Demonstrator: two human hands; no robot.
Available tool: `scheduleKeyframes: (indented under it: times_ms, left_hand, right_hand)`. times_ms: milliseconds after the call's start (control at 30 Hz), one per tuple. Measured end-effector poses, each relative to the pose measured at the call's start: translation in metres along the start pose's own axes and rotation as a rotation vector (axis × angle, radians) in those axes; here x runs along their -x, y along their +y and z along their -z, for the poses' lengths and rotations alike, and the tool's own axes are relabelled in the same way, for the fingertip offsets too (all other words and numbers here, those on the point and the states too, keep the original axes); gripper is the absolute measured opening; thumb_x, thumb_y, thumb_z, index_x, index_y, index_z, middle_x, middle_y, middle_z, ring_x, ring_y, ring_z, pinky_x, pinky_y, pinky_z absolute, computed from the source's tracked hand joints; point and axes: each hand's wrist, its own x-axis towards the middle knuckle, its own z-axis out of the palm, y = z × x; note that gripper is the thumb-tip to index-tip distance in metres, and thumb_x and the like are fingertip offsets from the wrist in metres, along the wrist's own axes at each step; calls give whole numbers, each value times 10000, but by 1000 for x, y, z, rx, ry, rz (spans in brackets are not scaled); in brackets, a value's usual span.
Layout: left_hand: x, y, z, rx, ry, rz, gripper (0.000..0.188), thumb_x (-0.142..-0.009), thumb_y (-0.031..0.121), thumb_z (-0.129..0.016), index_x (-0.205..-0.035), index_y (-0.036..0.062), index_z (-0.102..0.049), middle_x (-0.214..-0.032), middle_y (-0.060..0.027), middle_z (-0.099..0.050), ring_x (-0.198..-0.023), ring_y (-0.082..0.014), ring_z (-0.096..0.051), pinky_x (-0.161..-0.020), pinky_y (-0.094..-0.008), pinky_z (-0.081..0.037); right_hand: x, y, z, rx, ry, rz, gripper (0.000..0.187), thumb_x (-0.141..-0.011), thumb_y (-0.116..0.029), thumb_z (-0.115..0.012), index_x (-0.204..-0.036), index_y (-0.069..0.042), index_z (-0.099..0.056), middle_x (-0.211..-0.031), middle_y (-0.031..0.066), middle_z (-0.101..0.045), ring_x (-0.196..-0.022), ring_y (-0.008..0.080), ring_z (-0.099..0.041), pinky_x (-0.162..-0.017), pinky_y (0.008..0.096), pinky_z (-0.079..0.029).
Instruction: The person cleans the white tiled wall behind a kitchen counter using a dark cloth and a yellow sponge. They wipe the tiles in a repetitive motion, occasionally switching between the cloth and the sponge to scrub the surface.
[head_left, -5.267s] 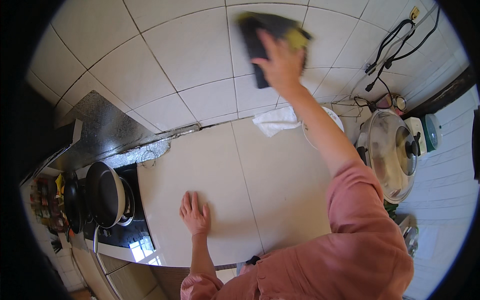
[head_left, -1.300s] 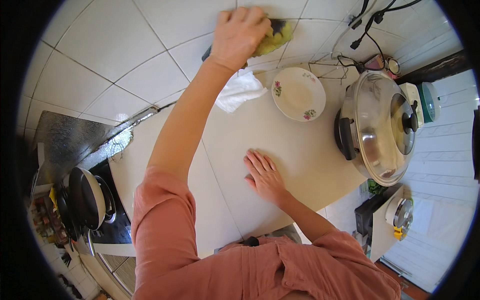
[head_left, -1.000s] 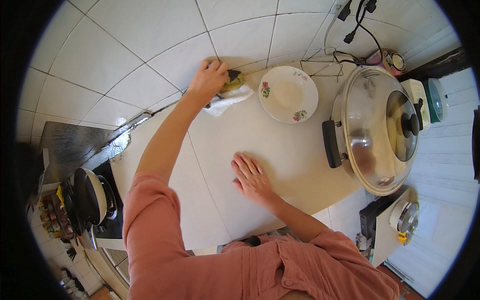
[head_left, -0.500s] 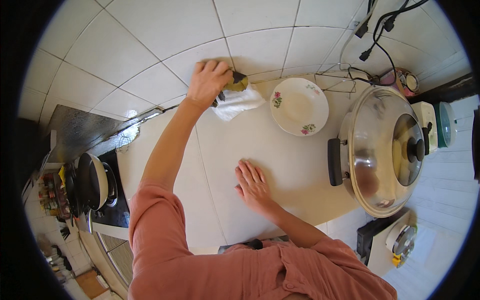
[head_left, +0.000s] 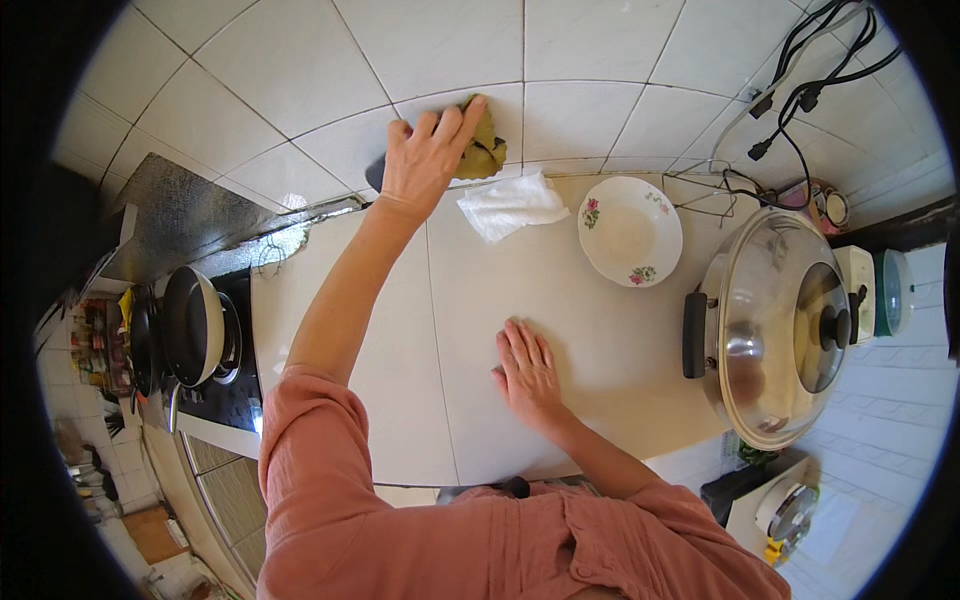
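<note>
Against the lower wall tiles, my left hand [head_left: 425,155] presses a crumpled olive-yellow cloth [head_left: 482,148], its fingers bent over it. A dark grey patch shows at the wrist side of that hand; I cannot tell whether it belongs to the cloth. My right hand [head_left: 528,372] lies flat on the pale countertop [head_left: 545,290], fingers stretched out and holding nothing. Just below the olive cloth, a folded white cloth or paper towel [head_left: 512,206] rests at the back of the counter. Beside it to the right is a white flower-patterned dish [head_left: 630,232].
A large lidded steel pot [head_left: 760,330] occupies the counter's right end. Black cables [head_left: 800,95] hang above a wire rack [head_left: 705,195] at the back right. To the left, a frying pan [head_left: 195,325] sits on the stove, with a dark panel [head_left: 180,220] behind it.
My left hand has carried the olive cloth up from beside the white cloth onto the wall tiles, where more of it shows. The whole view has shifted slightly; my right hand remains flat on the counter.
</note>
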Motion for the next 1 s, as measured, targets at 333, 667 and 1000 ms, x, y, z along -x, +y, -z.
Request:
scheduleKeyframes:
  times_ms: [333, 667, 1000]
  left_hand:
    - [14, -2, -1, 35, -33, 67, 789, -808, 28, -676, -1550, 218, -487, -999, 38, -521, -853, -166, -514, -694, -372, -365]
    - [35, -21, 4, -28, -38, 252, 860, -786, 7, -698, -1580, 218, -444, -1040, 38, -516, -882, -167, -515, -714, -389, -368]
    - [26, -22, 11, 21, -46, 311, 756, -812, 25, -669, -1536, 144, -484, -982, 17, -528, -846, -177, -529, -686, -383, -373]
  right_hand:
    - [-2, 3, -5, 19, 26, 16, 665, -904, -232, -724, -1470, 2, -463, -1616, 190, -365, -1490, 363, -364, -1200, 550, -300]
    - [-5, -1, -1, 42, 21, 18, 657, -892, -230, -732, -1453, 6, -485, -1600, 184, -394, -1487, 355, -373, -1193, 529, -315]
    - [-6, -2, -2, 59, -14, 19, 647, -926, -244, -698, -1474, 9, -466, -1618, 186, -359, -1507, 356, -336, -1199, 547, -300]
